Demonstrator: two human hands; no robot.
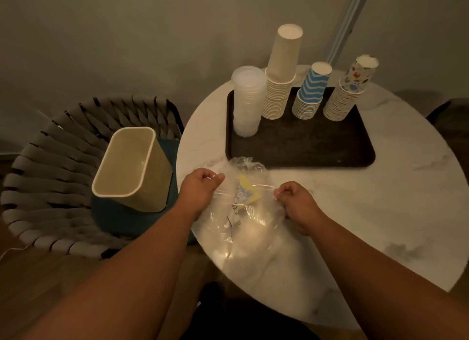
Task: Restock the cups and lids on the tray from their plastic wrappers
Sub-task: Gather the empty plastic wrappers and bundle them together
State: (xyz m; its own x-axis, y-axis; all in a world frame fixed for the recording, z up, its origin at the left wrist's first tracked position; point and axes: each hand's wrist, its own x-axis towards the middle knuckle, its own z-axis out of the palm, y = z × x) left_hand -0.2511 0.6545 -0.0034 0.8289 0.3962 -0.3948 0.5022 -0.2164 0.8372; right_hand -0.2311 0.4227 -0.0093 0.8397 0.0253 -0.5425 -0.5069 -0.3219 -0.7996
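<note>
A clear plastic wrapper (243, 213) with a yellow and blue label lies on the round marble table, just in front of the dark tray (304, 147). My left hand (200, 187) pinches its left edge and my right hand (294, 200) pinches its right edge, so the film is stretched between them. On the tray stand a stack of clear lids (247, 101), a tall stack of plain white cups (280, 78), a stack of blue zigzag cups (311, 91) and a stack of patterned cups (347, 88). What the wrapper holds cannot be made out.
The white marble table (380, 200) fills the right side. To its left a woven chair (50, 177) carries a beige waste bin (132, 162) on a teal cushion. A plain wall lies behind.
</note>
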